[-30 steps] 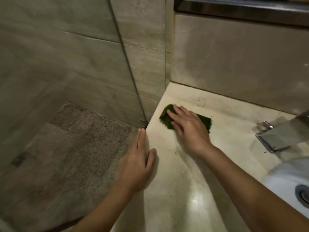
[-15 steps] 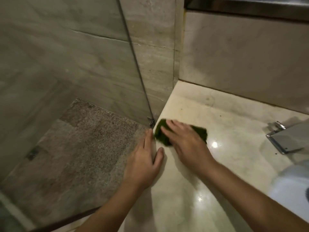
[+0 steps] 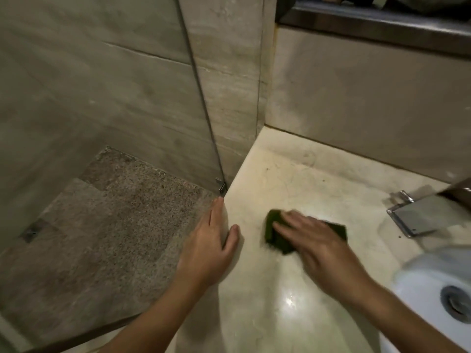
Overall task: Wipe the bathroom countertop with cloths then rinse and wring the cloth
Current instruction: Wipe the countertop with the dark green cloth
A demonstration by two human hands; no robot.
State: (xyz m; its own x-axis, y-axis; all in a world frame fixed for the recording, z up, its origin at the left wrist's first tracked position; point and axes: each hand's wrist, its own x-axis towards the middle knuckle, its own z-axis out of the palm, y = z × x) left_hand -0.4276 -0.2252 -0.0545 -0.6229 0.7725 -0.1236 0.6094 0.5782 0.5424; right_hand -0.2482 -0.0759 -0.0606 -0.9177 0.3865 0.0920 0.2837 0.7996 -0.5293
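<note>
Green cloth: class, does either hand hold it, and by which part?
Neither grips it. The right hand presses flat on top of the green cloth; the left hand rests on the countertop edge.

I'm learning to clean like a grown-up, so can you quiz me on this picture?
1. True or false: the right hand presses flat on the cloth.
2. Where does the left hand rest? A) up in the air B) on the countertop edge C) on the cloth
3. Fill in: the cloth's colour is ____.
Key: 1 true; 2 B; 3 green.
</note>
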